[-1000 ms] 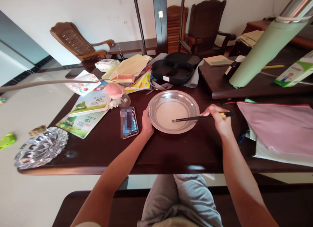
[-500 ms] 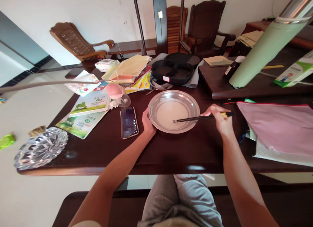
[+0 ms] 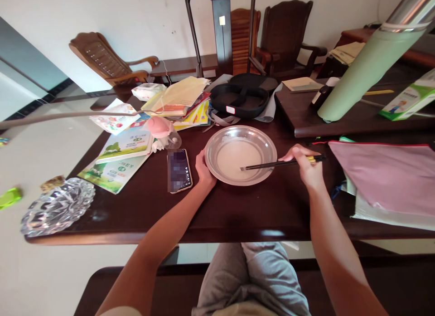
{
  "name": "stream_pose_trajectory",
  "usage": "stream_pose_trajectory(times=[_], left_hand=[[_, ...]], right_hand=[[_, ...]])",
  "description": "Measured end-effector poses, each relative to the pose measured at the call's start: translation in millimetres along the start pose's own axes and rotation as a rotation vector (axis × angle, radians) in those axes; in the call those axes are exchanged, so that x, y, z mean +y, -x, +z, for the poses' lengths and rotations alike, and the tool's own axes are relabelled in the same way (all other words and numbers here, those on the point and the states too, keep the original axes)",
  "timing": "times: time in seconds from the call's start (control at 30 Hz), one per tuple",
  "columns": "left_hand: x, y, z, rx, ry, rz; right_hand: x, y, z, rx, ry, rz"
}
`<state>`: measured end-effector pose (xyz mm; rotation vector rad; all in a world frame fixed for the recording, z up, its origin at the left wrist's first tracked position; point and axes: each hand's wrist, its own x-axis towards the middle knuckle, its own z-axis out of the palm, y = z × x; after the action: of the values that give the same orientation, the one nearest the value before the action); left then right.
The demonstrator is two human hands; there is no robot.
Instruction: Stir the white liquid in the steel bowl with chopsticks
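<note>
A round metal bowl (image 3: 210, 146) stands on the dark wooden table, with a pale milky liquid (image 3: 231, 159) in it. My left hand (image 3: 205, 171) grips the bowl's left side; some of its fingers are hidden by the rim. Between the fingers of my right hand (image 3: 307, 164) is a pair of dark chopsticks (image 3: 268, 165) with gold-coloured bands. Their tips point left and reach into the liquid near the bowl's middle. A phone (image 3: 179, 170) with a lit, partly blurred screen lies just left of my left hand.
A pink-lidded cup (image 3: 159, 126), booklets (image 3: 117, 164) and a glass dish (image 3: 61, 207) are at the left. Behind the bowl lies an open black case (image 3: 239, 100). On the right are a tall green thermos (image 3: 367, 71) and a pink zip pouch (image 3: 387, 175).
Almost nothing differs. The whole view has shifted very slightly, while both hands, the bowl and the chopsticks keep the same positions relative to each other.
</note>
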<state>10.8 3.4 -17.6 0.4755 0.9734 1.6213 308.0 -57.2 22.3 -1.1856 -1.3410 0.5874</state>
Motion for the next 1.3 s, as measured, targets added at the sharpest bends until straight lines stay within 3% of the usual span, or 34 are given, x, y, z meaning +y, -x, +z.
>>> stream_pose_trajectory(times=[0.1, 0.2, 0.4, 0.47, 0.63, 0.7, 0.83, 0.97, 1.07, 1.2, 1.3], left_hand=[[-0.5, -1.5, 0.5, -0.014, 0.032, -0.01], [-0.6, -3.2, 0.9, -0.009, 0.037, -0.01], [-0.3, -7.5, -1.6, -0.007, -0.005, 0.001], [-1.2, -9.1, -3.0, -0.012, -0.004, 0.002], [-4.9, -13.3, -6.2, -0.028, 0.024, 0.004], [-5.5, -14.6, -6.7, -0.022, 0.022, 0.015], [-4.4, -15.1, -6.4, -0.002, 0.002, 0.023], [-3.2, -14.1, -5.7, -0.012, -0.005, 0.018], [-3.4, -13.8, -5.7, -0.017, -0.016, 0.01], [-4.7, -15.2, -6.2, -0.029, 0.002, 0.006], [-5.6, -17.6, -8.3, -0.041, 0.027, 0.0]], right_hand=[[-2.6, 1.1, 10.4, -0.17, 0.062, -0.034], [-2.6, -0.4, 17.4, -0.208, 0.153, -0.104], [4.1, -2.5, 0.2, 0.09, 0.081, -0.051], [4.1, -1.1, -3.1, 0.107, 0.006, -0.024], [-0.6, 1.6, 10.9, -0.16, 0.075, -0.058], [-1.3, 0.7, 16.8, -0.207, 0.135, -0.106], [1.3, -2.2, 11.6, -0.08, 0.188, -0.129], [3.7, -0.9, -1.4, 0.092, 0.069, -0.055], [1.7, 1.5, 2.0, -0.007, 0.047, -0.04], [-1.7, 0.5, 16.7, -0.195, 0.176, -0.125], [-0.1, -2.7, 15.6, -0.157, 0.218, -0.175]])
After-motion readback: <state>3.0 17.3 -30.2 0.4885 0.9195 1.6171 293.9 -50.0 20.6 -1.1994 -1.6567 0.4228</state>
